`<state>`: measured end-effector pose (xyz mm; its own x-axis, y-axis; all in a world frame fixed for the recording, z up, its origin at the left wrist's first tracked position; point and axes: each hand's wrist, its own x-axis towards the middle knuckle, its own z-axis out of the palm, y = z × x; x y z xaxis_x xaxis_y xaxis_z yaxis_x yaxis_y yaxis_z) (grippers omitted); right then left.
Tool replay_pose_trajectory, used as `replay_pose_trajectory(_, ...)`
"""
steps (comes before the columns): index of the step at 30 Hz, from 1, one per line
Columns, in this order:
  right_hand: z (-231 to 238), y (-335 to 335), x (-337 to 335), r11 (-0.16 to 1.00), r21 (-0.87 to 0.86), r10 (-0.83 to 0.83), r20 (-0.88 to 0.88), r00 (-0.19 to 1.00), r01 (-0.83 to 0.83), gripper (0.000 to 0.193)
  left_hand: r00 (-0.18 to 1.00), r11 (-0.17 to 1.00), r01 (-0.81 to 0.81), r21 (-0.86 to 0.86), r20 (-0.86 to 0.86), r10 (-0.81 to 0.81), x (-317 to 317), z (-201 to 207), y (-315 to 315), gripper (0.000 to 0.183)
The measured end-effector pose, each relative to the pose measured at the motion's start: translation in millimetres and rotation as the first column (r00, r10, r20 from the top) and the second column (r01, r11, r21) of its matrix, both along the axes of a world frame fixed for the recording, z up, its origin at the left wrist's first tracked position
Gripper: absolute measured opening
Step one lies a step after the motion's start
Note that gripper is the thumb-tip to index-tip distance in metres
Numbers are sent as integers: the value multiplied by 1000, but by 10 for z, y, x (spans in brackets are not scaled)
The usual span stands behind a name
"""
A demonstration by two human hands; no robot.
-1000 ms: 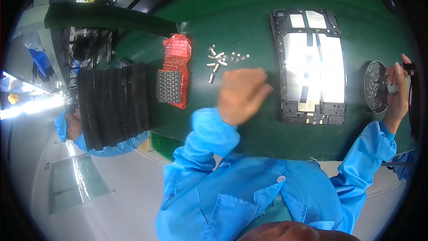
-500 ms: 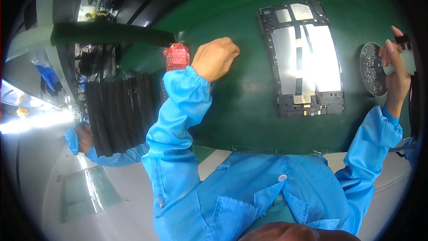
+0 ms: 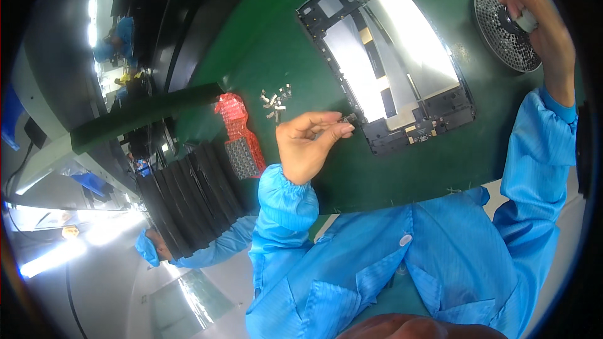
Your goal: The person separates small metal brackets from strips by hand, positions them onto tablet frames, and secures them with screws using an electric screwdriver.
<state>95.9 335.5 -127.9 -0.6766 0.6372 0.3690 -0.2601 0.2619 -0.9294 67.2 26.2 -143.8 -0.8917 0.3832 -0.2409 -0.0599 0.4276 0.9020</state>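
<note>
My left hand [image 3: 312, 143] pinches a tiny metallic part [image 3: 351, 118] between thumb and fingertips, right at the lower left edge of an opened tablet [image 3: 418, 41]. The tablet lies tilted on the green mat with its silver inner plates, dark flat cables and black frame showing. At the far right, my right hand [image 3: 539, 16] is closed on a pale, short cylindrical thing [image 3: 526, 22], partly hidden by the fingers. Right beside it is a round grey perforated disc [image 3: 502, 28] with a black centre. Several small silver pieces [image 3: 276, 100] lie loose on the mat beyond my left hand.
Left of my left hand lies a red bubble-wrap bag [image 3: 235, 122] with a grey studded piece [image 3: 241, 157] at its near end. Stacked black slabs [image 3: 191, 198] stand further left, beside another person's blue sleeve [image 3: 217, 248]. A dark green padded bar [image 3: 147, 116] crosses the left side.
My left hand has moved right to the tablet's edge and now shows the small part in its pinch. The view has turned, uncovering the silver pieces.
</note>
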Motion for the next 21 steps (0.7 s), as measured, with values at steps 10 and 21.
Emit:
replay_pose_trajectory(10, 57, 90, 28, 998, -8, 68, -113, 991, -69, 36, 991, 992, 124, 28, -45, -123, -44, -72, 171, 16)
replay_pose_trajectory(21, -566, 836, 137, 837, 340, 401, 152, 903, -429, 34, 906, 959, 238, -154, -319, -276, -119, -68, 197, 17)
